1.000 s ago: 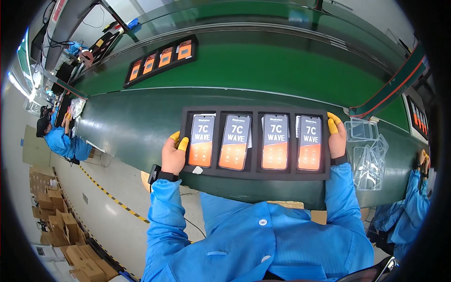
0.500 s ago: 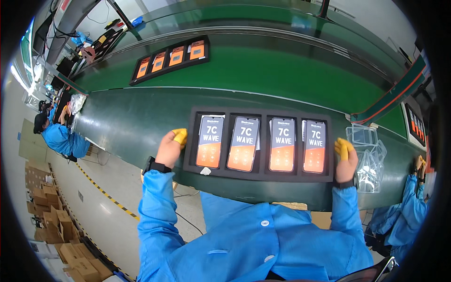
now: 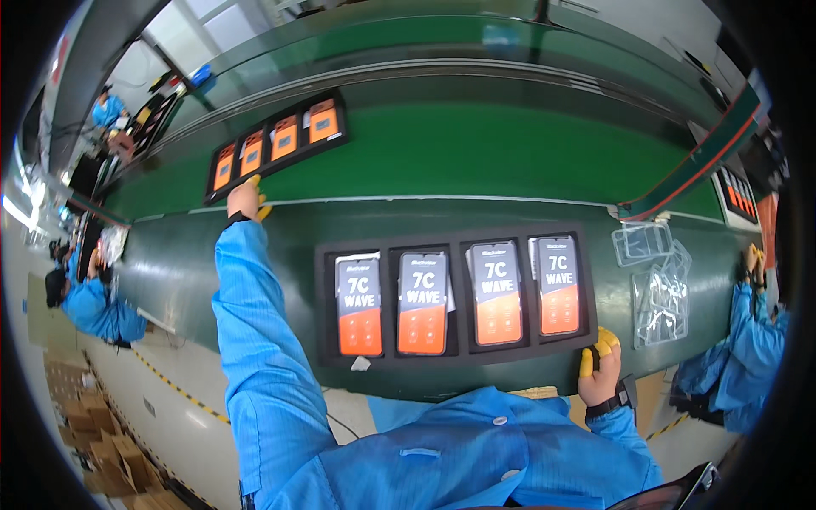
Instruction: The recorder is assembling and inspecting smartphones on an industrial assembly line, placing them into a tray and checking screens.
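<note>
A black foam tray (image 3: 459,355) lies in front of me on the dark green bench, with a row of phones (image 3: 422,306) in its compartments, their faces grey above and orange below. At its near right corner, my right hand (image 3: 602,374) has yellow finger covers and is closed on the edge. My left hand (image 3: 245,201), also with yellow finger covers, reaches far left to the near edge of a second black tray (image 3: 293,157). Its thumb and fingers are apart; some fingers are hidden. That tray holds several orange-backed phones (image 3: 284,138). A small whitish scrap (image 3: 361,364) touches the near tray's front edge.
Clear plastic trays (image 3: 661,297) lie right of the near tray. A bright green belt (image 3: 476,153) runs behind the bench, with a green slanted post (image 3: 705,170) at right. A white tray with phones (image 3: 738,197) stands far right. Co-workers in blue sit at both sides.
My left hand has left the near tray's left side and moved forward and left to the far tray. My right hand has slid toward the near tray's front corner. The view has shifted.
</note>
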Motion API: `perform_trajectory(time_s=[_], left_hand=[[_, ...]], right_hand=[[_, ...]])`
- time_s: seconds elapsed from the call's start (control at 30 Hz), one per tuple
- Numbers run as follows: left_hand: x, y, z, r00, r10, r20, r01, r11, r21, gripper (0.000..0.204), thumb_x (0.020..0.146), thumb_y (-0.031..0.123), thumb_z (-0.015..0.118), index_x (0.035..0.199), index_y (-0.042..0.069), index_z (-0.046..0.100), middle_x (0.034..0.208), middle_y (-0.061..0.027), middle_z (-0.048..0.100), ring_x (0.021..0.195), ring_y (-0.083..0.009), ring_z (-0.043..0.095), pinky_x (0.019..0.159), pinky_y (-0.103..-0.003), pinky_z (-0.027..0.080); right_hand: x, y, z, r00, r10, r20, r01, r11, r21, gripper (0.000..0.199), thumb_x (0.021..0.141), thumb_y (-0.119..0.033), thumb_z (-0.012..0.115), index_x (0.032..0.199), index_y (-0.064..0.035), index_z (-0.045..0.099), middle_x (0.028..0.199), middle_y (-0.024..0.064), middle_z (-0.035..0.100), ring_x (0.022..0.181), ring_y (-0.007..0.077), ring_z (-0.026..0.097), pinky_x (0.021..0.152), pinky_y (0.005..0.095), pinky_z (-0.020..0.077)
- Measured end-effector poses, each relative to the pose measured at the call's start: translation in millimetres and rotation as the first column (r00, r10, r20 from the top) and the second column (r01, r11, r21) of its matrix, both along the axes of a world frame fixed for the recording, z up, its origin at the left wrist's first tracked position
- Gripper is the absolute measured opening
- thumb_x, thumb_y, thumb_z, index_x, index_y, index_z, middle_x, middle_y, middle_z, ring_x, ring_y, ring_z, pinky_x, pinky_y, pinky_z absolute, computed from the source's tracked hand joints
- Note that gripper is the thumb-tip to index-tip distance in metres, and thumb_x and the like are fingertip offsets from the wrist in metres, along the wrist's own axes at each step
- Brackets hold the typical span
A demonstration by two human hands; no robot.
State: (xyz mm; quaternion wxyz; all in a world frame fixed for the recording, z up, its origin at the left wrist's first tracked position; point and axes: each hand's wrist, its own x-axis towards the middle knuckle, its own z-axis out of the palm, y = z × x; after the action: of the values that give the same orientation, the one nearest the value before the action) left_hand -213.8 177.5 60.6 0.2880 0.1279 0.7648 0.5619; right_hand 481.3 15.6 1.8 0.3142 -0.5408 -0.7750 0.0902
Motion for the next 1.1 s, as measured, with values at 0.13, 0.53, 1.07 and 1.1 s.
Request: perform_trajectory(time_s=[0.13,0.53,1.07,1.1], left_hand=[[-24.9,14.4,-25.2,0.577,-0.344,-0.740,-0.129,0.857,-0.499,0.059,0.084,0.028,0.071,0.134,0.002,0.054,0.137,-0.0254,0.052,0.128,-0.0402,0.050,0.102,-0.045,0.046],[-97.5,43.6,-77.6,0.237,-0.573,-0.784,0.272,0.814,-0.512,0.047,0.094,0.016,0.067,0.132,-0.007,0.052,0.131,-0.0256,0.057,0.120,-0.0364,0.055,0.104,-0.041,0.042],[20.0,58.8,7.6,-0.153,-0.736,-0.660,-0.020,0.670,-0.742,0.039,0.086,0.038,0.072,0.115,0.012,0.071,0.111,-0.0107,0.072,0.107,-0.0316,0.065,0.093,-0.041,0.050],[18.4,59.9,4.6,-0.090,-0.731,-0.677,0.021,0.678,-0.735,0.036,0.087,0.035,0.071,0.114,0.011,0.071,0.109,-0.0105,0.072,0.105,-0.0318,0.066,0.091,-0.041,0.050]], right_hand=[[-4.3,7.2,1.9,0.998,-0.044,-0.037,0.043,0.999,-0.023,0.029,0.081,0.005,0.060,0.110,0.0010,0.061,0.113,0.0204,0.060,0.108,0.0418,0.057,0.094,0.0475,0.0454],[-3.7,12.8,8.5,0.998,-0.050,-0.036,0.053,0.995,0.080,0.028,0.075,-0.001,0.072,0.101,-0.0028,0.064,0.104,0.0150,0.066,0.101,0.0366,0.064,0.083,0.0457,0.0527],[8.8,6.9,-4.1,0.998,-0.055,-0.038,0.058,0.994,0.090,0.020,0.079,-0.004,0.069,0.098,-0.0031,0.064,0.104,0.0107,0.063,0.103,0.0329,0.063,0.085,0.0432,0.0526],[7.7,7.3,-4.5,0.998,-0.052,-0.045,0.056,0.993,0.099,0.020,0.079,-0.004,0.069,0.098,-0.0031,0.064,0.103,0.0107,0.063,0.102,0.0327,0.063,0.084,0.0430,0.0528]])
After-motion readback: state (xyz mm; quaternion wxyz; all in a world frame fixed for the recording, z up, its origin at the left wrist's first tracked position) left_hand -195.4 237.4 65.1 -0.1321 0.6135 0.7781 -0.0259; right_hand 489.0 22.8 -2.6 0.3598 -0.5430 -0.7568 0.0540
